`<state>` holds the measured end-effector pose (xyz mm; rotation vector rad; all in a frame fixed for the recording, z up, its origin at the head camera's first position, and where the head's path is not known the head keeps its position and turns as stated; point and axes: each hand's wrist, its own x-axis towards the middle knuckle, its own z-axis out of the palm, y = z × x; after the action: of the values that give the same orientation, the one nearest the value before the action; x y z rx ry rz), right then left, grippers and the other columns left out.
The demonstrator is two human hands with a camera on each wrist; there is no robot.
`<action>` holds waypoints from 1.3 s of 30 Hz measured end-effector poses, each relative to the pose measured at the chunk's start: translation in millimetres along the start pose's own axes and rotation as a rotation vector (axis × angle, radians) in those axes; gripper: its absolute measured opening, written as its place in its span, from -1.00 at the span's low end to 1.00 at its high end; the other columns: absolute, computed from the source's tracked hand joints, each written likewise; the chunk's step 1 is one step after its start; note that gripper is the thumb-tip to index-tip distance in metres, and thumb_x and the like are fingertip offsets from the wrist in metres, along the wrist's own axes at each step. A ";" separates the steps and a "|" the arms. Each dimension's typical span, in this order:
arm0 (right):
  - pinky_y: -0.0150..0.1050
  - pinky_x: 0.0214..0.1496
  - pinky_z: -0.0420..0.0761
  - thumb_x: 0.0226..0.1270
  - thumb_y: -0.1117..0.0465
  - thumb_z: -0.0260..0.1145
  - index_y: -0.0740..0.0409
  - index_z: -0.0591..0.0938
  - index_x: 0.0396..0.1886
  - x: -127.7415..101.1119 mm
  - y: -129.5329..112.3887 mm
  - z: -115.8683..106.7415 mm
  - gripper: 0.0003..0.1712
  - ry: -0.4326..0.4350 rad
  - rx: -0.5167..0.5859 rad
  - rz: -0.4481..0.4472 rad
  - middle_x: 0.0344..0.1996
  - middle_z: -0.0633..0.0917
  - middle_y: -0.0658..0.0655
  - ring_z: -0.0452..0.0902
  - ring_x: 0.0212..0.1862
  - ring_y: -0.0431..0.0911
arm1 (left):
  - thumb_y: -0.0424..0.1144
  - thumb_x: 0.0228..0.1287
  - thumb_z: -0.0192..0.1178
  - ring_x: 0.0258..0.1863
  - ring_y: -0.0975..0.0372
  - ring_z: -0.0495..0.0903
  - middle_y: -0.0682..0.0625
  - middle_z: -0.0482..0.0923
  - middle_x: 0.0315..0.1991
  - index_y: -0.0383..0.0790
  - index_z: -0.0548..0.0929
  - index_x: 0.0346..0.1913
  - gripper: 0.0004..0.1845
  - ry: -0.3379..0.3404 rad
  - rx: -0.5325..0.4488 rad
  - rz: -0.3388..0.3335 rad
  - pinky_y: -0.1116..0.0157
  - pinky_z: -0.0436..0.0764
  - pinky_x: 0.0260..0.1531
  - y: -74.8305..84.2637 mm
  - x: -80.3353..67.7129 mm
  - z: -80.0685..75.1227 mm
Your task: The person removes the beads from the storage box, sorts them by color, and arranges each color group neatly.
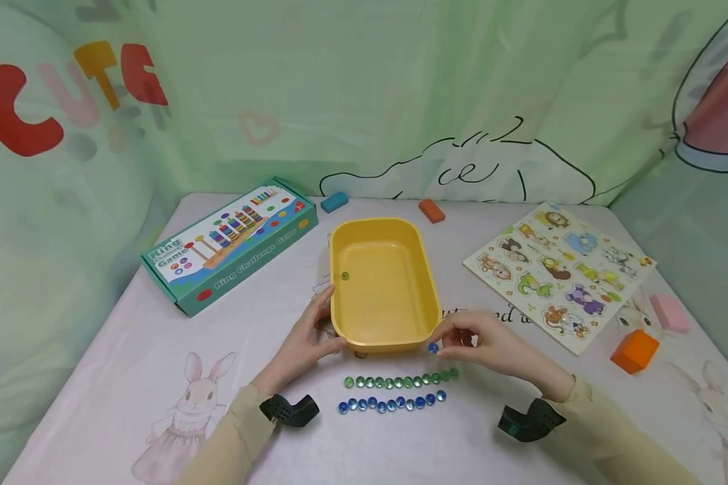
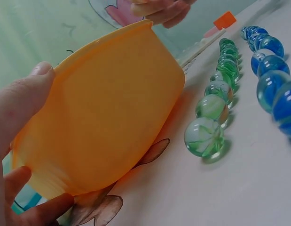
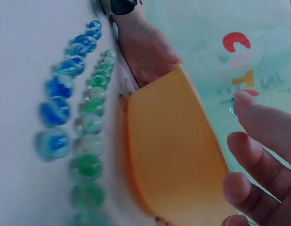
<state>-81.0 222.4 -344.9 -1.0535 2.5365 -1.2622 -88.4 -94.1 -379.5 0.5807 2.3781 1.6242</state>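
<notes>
The blue marble sits pinched at the fingertips of your right hand, just off the near right corner of the yellow tray, at about 5 o'clock from the tray's centre. In the right wrist view the same marble shows as a small blue spot at the tip of the top finger, with the other fingers loosely curled below it.

Your left hand grips the tray at its near left corner, about 7 o'clock from the tray's centre. The left wrist view shows the thumb pressed on the tray's outer wall near the rim and the fingers curled under its base. The tray stands on the surface. One green marble lies inside it near the left wall.

At 6 o'clock from the tray, two rows of marbles lie on the surface: a green row nearer the tray and a blue row just beyond it toward you.

At 10 o'clock from the tray lies a ring game box. At 3 o'clock lies an animal puzzle board. An orange block and a pink block sit past the board at 4 o'clock. A blue block and a second orange block lie at 12 o'clock, near the backdrop.
</notes>
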 end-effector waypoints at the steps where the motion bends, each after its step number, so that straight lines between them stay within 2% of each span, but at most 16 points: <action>1: -0.44 -0.53 0.40 0.12 0.28 0.36 0.01 0.65 -0.28 -4.0 0.9 0.6 -0.84 -0.004 0.003 0.012 -0.55 0.55 -0.14 0.35 -0.52 -0.30 | -0.25 0.17 0.25 0.27 -0.02 0.28 -0.20 0.24 0.32 -0.04 -0.10 0.47 -0.08 0.000 -0.002 -0.004 -0.12 0.01 0.32 -0.3 0.0 0.2; 8: -0.44 -0.54 0.40 0.13 0.26 0.35 0.01 0.64 -0.28 -26.2 9.2 5.2 -0.86 -0.049 0.042 0.055 -0.55 0.56 -0.10 0.35 -0.53 -0.29 | -0.23 0.18 0.25 0.29 0.00 0.26 -0.19 0.22 0.33 -0.03 -0.10 0.47 -0.09 0.004 0.003 -0.013 -0.12 -0.01 0.33 0.0 -0.1 -0.7; 16: -0.47 -0.55 0.39 0.12 0.16 0.37 -0.02 0.64 -0.32 -43.8 21.9 19.1 -0.88 -0.065 0.005 0.109 -0.60 0.51 -0.17 0.33 -0.54 -0.38 | -0.23 0.18 0.25 0.27 0.00 0.28 -0.21 0.27 0.30 -0.02 -0.09 0.47 -0.09 0.008 -0.002 -0.014 -0.12 0.01 0.32 2.7 -0.3 -2.3; 23: -0.50 -0.56 0.37 0.13 0.13 0.36 -0.09 0.63 -0.32 -47.2 21.8 24.6 -0.89 -0.092 -0.079 0.127 -0.60 0.46 -0.27 0.29 -0.55 -0.44 | -0.22 0.18 0.25 0.29 0.00 0.26 -0.20 0.25 0.32 -0.02 -0.09 0.47 -0.09 0.004 -0.010 -0.007 -0.13 0.00 0.32 2.0 -0.3 -2.3; 30: -0.51 -0.55 0.35 0.14 0.05 0.34 -0.12 0.63 -0.32 -48.1 18.8 27.3 -0.88 -0.119 -0.150 0.141 -0.60 0.42 -0.30 0.26 -0.55 -0.45 | -0.21 0.18 0.25 0.29 0.01 0.25 -0.16 0.22 0.34 0.00 -0.10 0.47 -0.09 -0.002 -0.018 -0.030 -0.13 0.00 0.32 2.2 0.2 -1.1; 34: -0.51 -0.55 0.35 0.14 0.04 0.35 -0.11 0.63 -0.30 -48.6 18.2 27.2 -0.87 -0.121 -0.144 0.136 -0.59 0.43 -0.30 0.27 -0.55 -0.45 | -0.25 0.18 0.24 0.28 0.00 0.26 -0.17 0.21 0.34 -0.01 -0.09 0.47 -0.09 -0.002 -0.015 -0.037 -0.13 0.01 0.32 2.9 0.2 -0.4; 39: -0.49 -0.55 0.40 0.14 0.09 0.35 -0.07 0.64 -0.26 -46.1 17.5 20.9 -0.84 -0.128 -0.071 0.117 -0.57 0.49 -0.26 0.31 -0.54 -0.43 | -0.26 0.18 0.24 0.27 0.00 0.28 -0.19 0.25 0.32 -0.03 -0.09 0.47 -0.10 -0.002 -0.012 -0.034 -0.12 0.02 0.32 4.2 -0.3 -0.1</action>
<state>-47.5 245.0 -380.1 -0.9501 2.5218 -1.0488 -87.2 -93.0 -375.5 0.5359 2.3615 1.6220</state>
